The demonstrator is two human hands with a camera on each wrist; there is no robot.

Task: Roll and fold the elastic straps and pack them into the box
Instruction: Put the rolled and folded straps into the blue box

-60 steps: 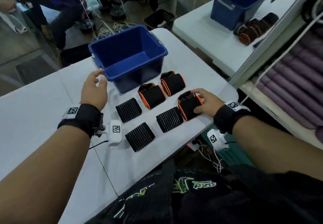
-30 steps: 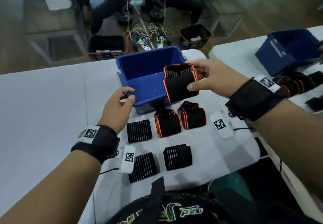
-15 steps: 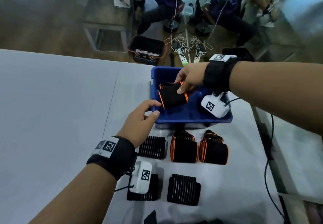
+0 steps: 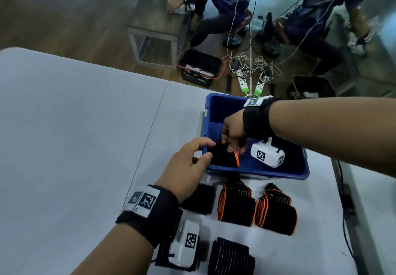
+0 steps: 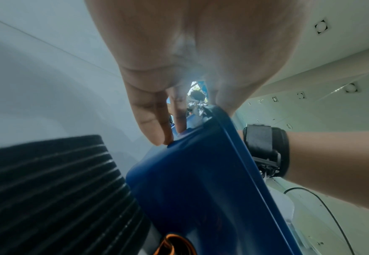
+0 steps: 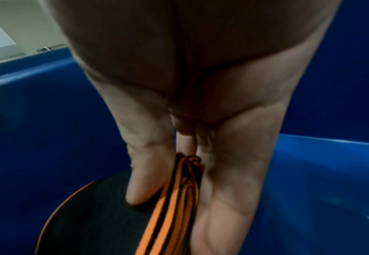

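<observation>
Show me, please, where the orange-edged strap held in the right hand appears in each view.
Head: the rolled strap is at the centre, in the near-left corner of the blue box, under the right hand.
Left wrist: not in it; only the box's outer wall shows.
Right wrist: lower middle, pinched between thumb and fingers.
Shared landmark: the blue box, whose inner wall shows in the right wrist view.

White table spans 9 o'clock. On the wooden floor at 12 o'clock, a black basket lies beside two power strips; seated people beyond.
</observation>
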